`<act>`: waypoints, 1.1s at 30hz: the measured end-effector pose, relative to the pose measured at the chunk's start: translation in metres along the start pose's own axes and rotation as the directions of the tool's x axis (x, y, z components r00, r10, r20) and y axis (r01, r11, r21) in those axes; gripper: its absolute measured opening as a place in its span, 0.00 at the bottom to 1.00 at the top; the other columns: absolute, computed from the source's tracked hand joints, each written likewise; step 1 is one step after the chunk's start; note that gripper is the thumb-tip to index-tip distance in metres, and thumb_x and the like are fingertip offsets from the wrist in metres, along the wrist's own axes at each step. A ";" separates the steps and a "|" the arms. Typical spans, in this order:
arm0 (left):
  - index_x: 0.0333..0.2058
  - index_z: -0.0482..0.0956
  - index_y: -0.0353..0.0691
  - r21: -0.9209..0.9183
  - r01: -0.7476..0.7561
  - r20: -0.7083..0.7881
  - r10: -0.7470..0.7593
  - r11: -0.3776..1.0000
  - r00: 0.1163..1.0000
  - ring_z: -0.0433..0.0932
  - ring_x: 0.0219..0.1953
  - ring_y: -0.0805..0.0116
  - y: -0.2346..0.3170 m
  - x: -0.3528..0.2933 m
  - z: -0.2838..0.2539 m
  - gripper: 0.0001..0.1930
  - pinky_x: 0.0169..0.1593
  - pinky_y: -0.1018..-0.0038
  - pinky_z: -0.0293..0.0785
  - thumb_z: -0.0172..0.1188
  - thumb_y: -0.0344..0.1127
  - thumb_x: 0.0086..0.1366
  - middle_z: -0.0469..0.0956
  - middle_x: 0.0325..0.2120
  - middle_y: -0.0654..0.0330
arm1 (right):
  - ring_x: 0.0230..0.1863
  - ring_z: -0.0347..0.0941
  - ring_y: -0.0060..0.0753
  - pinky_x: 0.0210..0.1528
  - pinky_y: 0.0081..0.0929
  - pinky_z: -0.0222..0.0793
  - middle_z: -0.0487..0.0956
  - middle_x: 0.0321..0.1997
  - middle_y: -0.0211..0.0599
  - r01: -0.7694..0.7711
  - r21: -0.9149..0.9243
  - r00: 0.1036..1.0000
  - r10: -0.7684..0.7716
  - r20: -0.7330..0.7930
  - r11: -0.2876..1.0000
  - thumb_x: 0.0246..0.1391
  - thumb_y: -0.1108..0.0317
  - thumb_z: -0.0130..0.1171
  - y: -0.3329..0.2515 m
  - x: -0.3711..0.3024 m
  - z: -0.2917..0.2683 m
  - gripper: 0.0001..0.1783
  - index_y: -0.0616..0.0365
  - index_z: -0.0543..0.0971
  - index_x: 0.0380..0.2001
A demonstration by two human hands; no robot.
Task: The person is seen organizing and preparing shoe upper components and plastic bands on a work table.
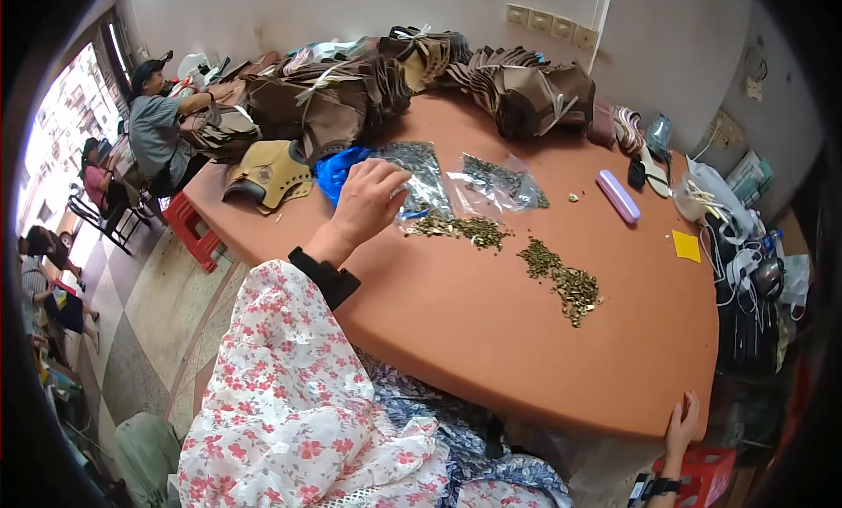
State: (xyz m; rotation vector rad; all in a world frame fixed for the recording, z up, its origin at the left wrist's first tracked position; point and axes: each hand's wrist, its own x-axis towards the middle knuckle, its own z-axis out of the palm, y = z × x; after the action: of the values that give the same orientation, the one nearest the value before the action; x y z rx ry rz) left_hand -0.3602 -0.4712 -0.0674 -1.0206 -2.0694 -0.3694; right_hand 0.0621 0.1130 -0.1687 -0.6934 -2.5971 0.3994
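Just right of the blue bag [333,177] on the orange-brown surface [438,319], the left hand [373,194] has its fingers curled close together; whether they pinch anything is hard to tell. Right of the blue bag are two clear bags [421,164] and loose greenish-brown bits [574,291]; left of it is a tan molded piece [282,166]. Well to its right and nearer the person, the right hand [681,427] is at the surface's edge, fingers loosely extended.
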 end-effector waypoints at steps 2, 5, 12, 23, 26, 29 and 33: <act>0.36 0.77 0.44 0.016 0.166 -0.038 -0.165 0.986 0.985 0.72 0.40 0.61 -0.016 -0.018 -0.013 0.11 0.44 0.66 0.66 0.63 0.32 0.52 0.74 0.32 0.62 | 0.59 0.63 0.51 0.61 0.37 0.56 0.68 0.55 0.52 -0.126 0.255 0.991 0.134 -0.015 0.959 0.56 0.70 0.50 -0.012 0.006 0.013 0.18 0.64 0.69 0.50; 0.37 0.77 0.43 -0.016 0.206 -0.020 -0.206 0.978 0.978 0.71 0.41 0.60 -0.025 -0.064 -0.024 0.12 0.43 0.66 0.66 0.63 0.33 0.52 0.74 0.33 0.61 | 0.58 0.63 0.51 0.61 0.38 0.57 0.68 0.56 0.51 0.077 0.045 0.994 -0.074 -0.079 0.996 0.55 0.69 0.51 -0.092 0.022 0.024 0.19 0.65 0.69 0.50; 0.47 0.73 0.41 0.017 0.463 0.122 -0.461 0.886 0.879 0.64 0.54 0.52 -0.021 -0.151 -0.036 0.22 0.55 0.61 0.63 0.62 0.43 0.55 0.70 0.46 0.54 | 0.63 0.57 0.50 0.63 0.45 0.51 0.64 0.60 0.46 0.215 -0.065 0.974 -0.209 0.086 0.974 0.55 0.67 0.53 -0.208 0.028 0.057 0.21 0.60 0.68 0.52; 0.47 0.73 0.39 0.047 0.604 0.278 -0.591 0.796 0.757 0.65 0.54 0.53 -0.021 -0.149 -0.035 0.24 0.55 0.61 0.61 0.60 0.48 0.56 0.68 0.48 0.54 | 0.58 0.63 0.51 0.59 0.43 0.55 0.69 0.56 0.48 0.163 -0.019 0.986 -0.162 0.043 0.986 0.56 0.65 0.52 -0.189 0.029 0.079 0.19 0.61 0.70 0.49; 0.46 0.73 0.38 0.054 0.581 0.254 -0.574 0.812 0.778 0.66 0.53 0.53 -0.014 -0.139 -0.036 0.24 0.56 0.61 0.61 0.61 0.47 0.56 0.69 0.48 0.53 | 0.58 0.63 0.50 0.59 0.42 0.56 0.69 0.56 0.48 0.168 -0.034 0.986 -0.168 0.020 0.985 0.55 0.65 0.53 -0.184 0.027 0.074 0.19 0.61 0.71 0.49; 0.47 0.73 0.37 0.099 0.585 0.269 -0.588 0.805 0.763 0.67 0.52 0.51 -0.014 -0.141 -0.034 0.23 0.56 0.61 0.63 0.60 0.44 0.57 0.69 0.48 0.52 | 0.57 0.64 0.50 0.59 0.42 0.56 0.69 0.56 0.47 0.152 -0.008 0.988 -0.152 0.027 0.988 0.54 0.65 0.54 -0.188 0.026 0.073 0.19 0.60 0.72 0.48; 0.47 0.73 0.38 0.119 0.558 0.258 -0.568 0.822 0.782 0.66 0.52 0.54 -0.016 -0.142 -0.031 0.23 0.56 0.61 0.61 0.61 0.46 0.56 0.69 0.48 0.54 | 0.57 0.63 0.50 0.59 0.42 0.55 0.69 0.56 0.47 0.160 0.011 0.987 -0.160 0.022 0.987 0.53 0.66 0.55 -0.187 0.026 0.071 0.18 0.60 0.72 0.47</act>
State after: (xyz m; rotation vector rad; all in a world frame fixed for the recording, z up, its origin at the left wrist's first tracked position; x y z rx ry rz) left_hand -0.3043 -0.5752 -0.1530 -0.4152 -2.6228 -0.5048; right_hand -0.0672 -0.0414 -0.1524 -0.4748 -2.6474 0.3701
